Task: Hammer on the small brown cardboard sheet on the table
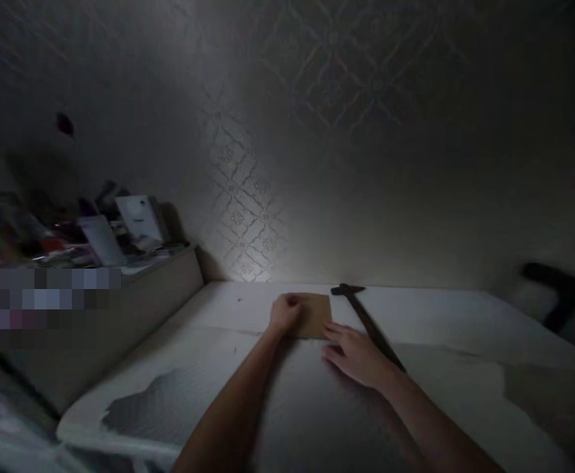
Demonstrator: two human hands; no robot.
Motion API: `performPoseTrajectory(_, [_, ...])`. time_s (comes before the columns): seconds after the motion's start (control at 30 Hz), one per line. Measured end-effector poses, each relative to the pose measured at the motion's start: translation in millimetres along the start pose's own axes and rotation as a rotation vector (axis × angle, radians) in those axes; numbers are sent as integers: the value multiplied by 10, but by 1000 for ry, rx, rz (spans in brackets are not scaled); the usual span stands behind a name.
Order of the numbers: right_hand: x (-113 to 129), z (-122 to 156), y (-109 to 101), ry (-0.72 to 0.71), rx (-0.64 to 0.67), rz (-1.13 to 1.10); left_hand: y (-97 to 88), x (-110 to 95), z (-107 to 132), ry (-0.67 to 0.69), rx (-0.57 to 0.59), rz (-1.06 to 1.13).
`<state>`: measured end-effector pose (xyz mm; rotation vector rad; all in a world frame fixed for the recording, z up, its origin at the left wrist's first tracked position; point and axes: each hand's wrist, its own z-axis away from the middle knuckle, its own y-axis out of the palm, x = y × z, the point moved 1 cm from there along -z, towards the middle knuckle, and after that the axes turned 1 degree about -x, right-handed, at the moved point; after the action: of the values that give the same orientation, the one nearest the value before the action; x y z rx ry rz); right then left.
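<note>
A small brown cardboard-like square (316, 314) lies flat on a white table (445, 315) in dim light. My left hand (285, 313) rests on the square's left edge with its fingers curled. My right hand (356, 355) lies on the table by the square's near right corner, fingers stretched out and touching it. A dark hammer-like tool (369, 322) lies on the table just right of the square, running under my right wrist.
A patterned wall (248, 217) rises behind the table. At the left stands a low cabinet (159, 289) with a cluttered top and white boxes (140, 220). A dark object (560, 289) sits at the far right edge.
</note>
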<state>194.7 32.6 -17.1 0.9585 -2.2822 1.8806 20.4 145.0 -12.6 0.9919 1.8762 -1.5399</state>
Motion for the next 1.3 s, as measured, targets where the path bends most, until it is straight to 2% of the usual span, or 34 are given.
performPoseTrajectory(0.17, [-20,0,2,8,-16,-9,-17,148,-57,17,84,121])
performPoseTrajectory(0.33, [-26,4,-10,13,10,-1,-45,189,-69,-2,205,217])
performPoseTrajectory(0.83, [-74,12,9,10,7,-29,-66,152,-48,-38,286,340])
performPoseTrajectory(1.07, [-39,33,-24,25,-11,-25,-80,117,-41,11,310,316])
performPoseTrajectory(1.2, [-50,24,-71,58,-85,79,-65,129,-49,-5,280,306])
performPoseTrajectory(1.3, [-118,24,-112,166,-195,223,-49,148,-52,-31,275,307])
